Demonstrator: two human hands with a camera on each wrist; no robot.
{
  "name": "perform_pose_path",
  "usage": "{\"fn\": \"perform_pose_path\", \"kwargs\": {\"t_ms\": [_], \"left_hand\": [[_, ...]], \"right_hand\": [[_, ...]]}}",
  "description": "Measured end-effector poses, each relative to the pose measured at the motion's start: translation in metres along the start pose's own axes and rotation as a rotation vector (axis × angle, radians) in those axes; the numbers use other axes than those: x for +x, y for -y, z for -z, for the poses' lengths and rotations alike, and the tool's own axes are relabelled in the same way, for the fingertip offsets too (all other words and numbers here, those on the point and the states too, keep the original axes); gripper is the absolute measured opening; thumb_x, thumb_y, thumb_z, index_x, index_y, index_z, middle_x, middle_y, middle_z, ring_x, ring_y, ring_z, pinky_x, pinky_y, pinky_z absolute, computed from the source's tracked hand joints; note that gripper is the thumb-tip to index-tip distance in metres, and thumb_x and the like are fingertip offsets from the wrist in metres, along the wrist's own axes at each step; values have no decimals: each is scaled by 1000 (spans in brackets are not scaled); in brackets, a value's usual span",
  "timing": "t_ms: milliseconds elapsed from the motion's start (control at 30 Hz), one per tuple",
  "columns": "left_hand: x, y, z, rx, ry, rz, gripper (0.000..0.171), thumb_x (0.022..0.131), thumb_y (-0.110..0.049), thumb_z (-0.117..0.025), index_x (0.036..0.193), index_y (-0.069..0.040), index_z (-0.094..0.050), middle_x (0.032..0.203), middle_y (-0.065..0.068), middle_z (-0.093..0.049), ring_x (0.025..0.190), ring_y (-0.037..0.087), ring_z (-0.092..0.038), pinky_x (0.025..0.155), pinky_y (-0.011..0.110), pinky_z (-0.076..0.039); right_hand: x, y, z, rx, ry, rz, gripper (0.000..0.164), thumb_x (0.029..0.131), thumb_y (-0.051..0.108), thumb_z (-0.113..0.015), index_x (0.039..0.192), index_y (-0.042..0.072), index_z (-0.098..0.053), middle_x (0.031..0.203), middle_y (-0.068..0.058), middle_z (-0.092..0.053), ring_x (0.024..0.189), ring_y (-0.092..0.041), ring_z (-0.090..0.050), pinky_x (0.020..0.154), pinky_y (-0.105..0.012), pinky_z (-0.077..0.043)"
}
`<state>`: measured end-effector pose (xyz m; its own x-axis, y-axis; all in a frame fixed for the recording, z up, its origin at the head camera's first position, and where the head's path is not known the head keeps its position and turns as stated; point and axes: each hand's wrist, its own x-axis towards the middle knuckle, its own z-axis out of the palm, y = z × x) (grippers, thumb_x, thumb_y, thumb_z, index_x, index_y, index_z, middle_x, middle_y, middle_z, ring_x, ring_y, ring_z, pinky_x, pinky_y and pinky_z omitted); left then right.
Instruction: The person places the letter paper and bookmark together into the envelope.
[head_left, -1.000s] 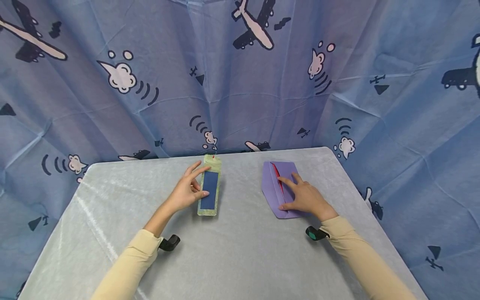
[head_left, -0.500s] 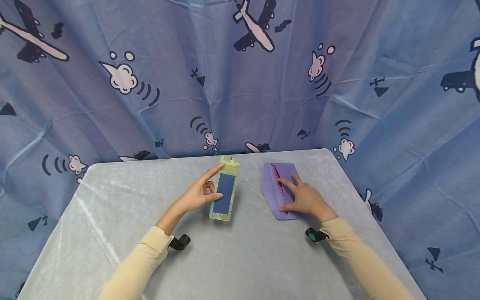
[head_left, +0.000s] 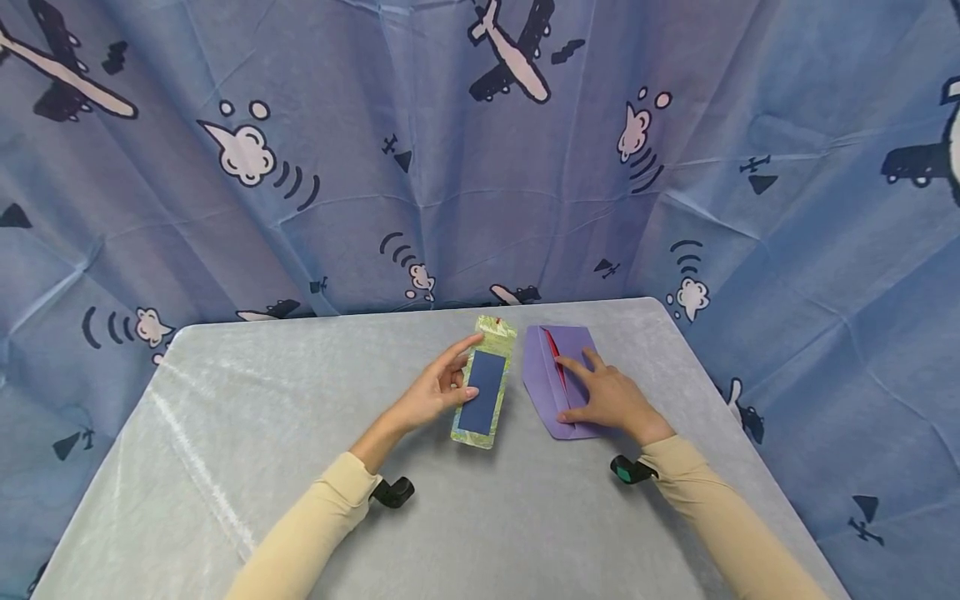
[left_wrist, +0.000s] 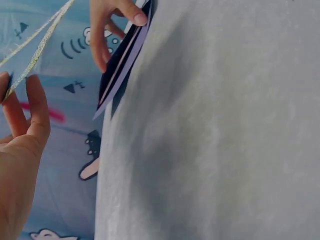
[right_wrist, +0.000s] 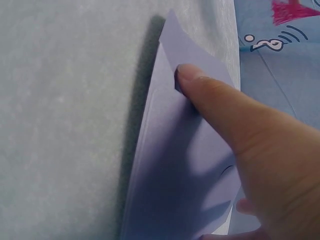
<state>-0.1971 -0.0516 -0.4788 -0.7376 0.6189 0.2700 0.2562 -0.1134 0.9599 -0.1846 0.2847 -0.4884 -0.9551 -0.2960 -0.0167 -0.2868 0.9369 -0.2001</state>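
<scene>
In the head view my left hand (head_left: 431,396) pinches a long green bookmark (head_left: 486,392) with a dark blue panel, thumb across its left side. The bookmark is tilted and held above the table, just left of a purple envelope (head_left: 536,375). Seen from the left wrist, the bookmark is nearly edge-on and a blurred pink-red tassel (left_wrist: 55,114) hangs by the fingers. My right hand (head_left: 618,400) holds the envelope, fingers spread over its opening, where a thin red strip (head_left: 555,348) shows. The right thumb (right_wrist: 210,95) presses near one corner; the other fingertips are mostly hidden there.
A pale grey cloth covers the table (head_left: 480,517). Right behind its far edge hangs a blue curtain (head_left: 337,125) printed with planes and clouds. Black wrist devices (head_left: 393,492) sit below both hands.
My left hand has carried the bookmark rightward, close to the envelope, and its tilt has grown. The right hand and the envelope have stayed in place.
</scene>
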Motion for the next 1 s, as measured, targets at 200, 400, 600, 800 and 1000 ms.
{"fn": "perform_pose_path", "kwargs": {"t_ms": [200, 400, 600, 800, 1000], "left_hand": [[8, 14, -12, -11, -53, -4, 82, 93, 5, -60, 159, -21, -19, 154, 18, -38, 75, 8, -48, 68, 18, -47], [17, 28, -24, 1, -135, 27, 82, 93, 4, -61, 159, -22, -20, 163, 14, -28, 75, 7, -57, 75, 18, -51], [25, 35, -33, -44, -112, 66, 78, 94, 5, -59, 158, -23, -25, 159, 16, -33, 75, 8, -62, 72, 20, -53], [33, 38, -41, -66, -82, 72, 65, 96, 6, -54, 155, -13, -34, 152, 18, -41, 70, 4, -60, 65, 20, -52], [39, 38, -46, -34, -61, 117, 62, 98, 7, -48, 155, -14, -34, 141, 21, -47, 77, 5, -61, 68, 21, -53]], "right_hand": [[0, 1, 1, -2, -3, 2, 102, 66, 64, -81, 151, 26, -39, 153, -37, -32, 113, -62, -56, 86, -69, -49], [0, 0, 1, -3, 13, -6, 103, 66, 65, -80, 152, 27, -38, 154, -36, -30, 115, -62, -55, 87, -69, -48], [1, -2, -1, -8, 12, -8, 103, 66, 65, -81, 151, 27, -39, 153, -36, -31, 113, -61, -56, 84, -68, -50], [1, 0, 1, -3, 11, -17, 103, 65, 65, -81, 151, 27, -39, 153, -35, -32, 114, -61, -56, 84, -68, -50], [1, 1, 2, -5, 2, -11, 103, 65, 65, -81, 151, 26, -40, 152, -36, -33, 113, -61, -56, 84, -67, -50]]}}
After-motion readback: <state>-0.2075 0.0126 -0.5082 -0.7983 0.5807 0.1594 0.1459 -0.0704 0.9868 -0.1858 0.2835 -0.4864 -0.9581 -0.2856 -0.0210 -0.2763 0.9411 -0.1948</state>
